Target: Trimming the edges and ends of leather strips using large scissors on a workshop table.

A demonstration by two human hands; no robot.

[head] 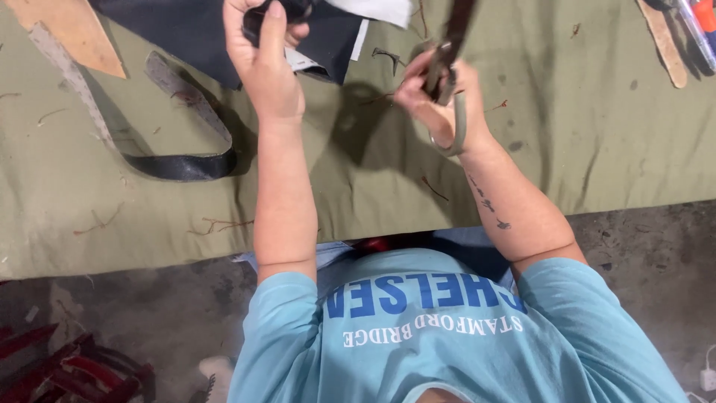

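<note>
olive-green cloth [597, 134], stained and littered with thin reddish scraps, covers the work surface, and bare grey concrete floor [641, 246] shows below its edge. the left hand [261, 63] is closed around a small dark piece [257, 19] at the top of the frame, thumb laid up along it; most of that piece is hidden by the fingers and cut off by the frame edge, so its shape cannot be told. the right hand [440, 104] grips a pair of large shears [447, 67], grey and worn, with a loop handle curving round the base of the hand and dark blades running up out of view. the two hands are apart, both raised above the cloth. just beyond the left hand lies a dark sheet [186, 33] with a pale layer beneath it. further to the left a long strap [179, 160], black on one face and pale grey on the other, curls across the cloth beside a tan wedge-shaped offcut [71, 30]. dark red strips [67, 369] are heaped on the floor at the lower left.
</note>
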